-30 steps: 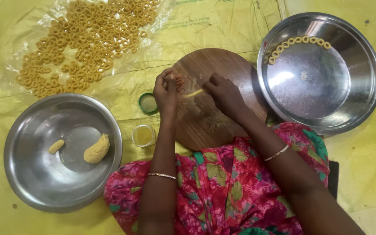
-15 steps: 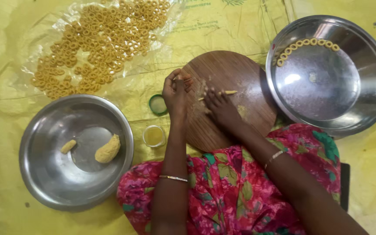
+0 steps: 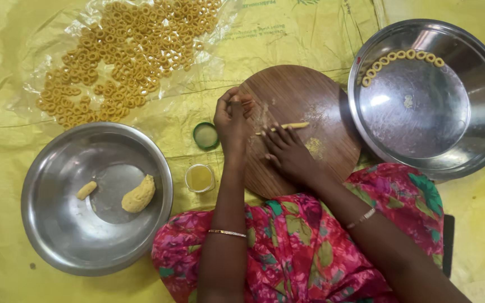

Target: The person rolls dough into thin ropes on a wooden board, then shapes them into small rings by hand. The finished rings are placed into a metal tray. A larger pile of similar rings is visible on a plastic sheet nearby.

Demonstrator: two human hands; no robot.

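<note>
The right hand (image 3: 288,154) lies flat and spread on the round brown wooden board (image 3: 321,95), its fingertips pressing on a thin yellow dough strip (image 3: 287,127) near the board's middle. The left hand (image 3: 231,115) sits curled at the board's left edge, fingers pinched narrow; whether they hold anything I cannot tell. Just left stand a small green cap (image 3: 205,135) and a small glass of yellow oil (image 3: 200,178). A steel bowl (image 3: 46,224) holds two dough lumps (image 3: 138,194).
</note>
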